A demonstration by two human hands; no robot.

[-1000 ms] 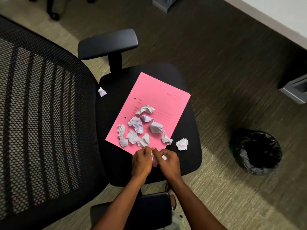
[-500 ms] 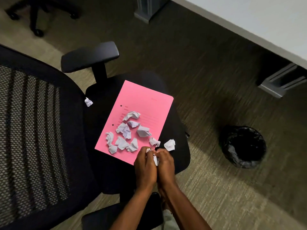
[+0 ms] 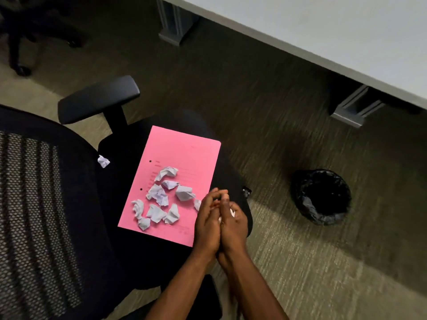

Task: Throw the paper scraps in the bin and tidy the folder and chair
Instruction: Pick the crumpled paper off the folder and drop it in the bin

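Head view: the left hand (image 3: 206,224) and right hand (image 3: 233,225) press together, cupped shut around white crumpled paper scraps (image 3: 231,212). More crinkled scraps (image 3: 161,197) litter the smooth pink folder (image 3: 184,155) on the black chair (image 3: 129,239) with its mesh back. Farther right, a round, black-lined bin (image 3: 323,197) stands on ribbed carpet (image 3: 254,88).
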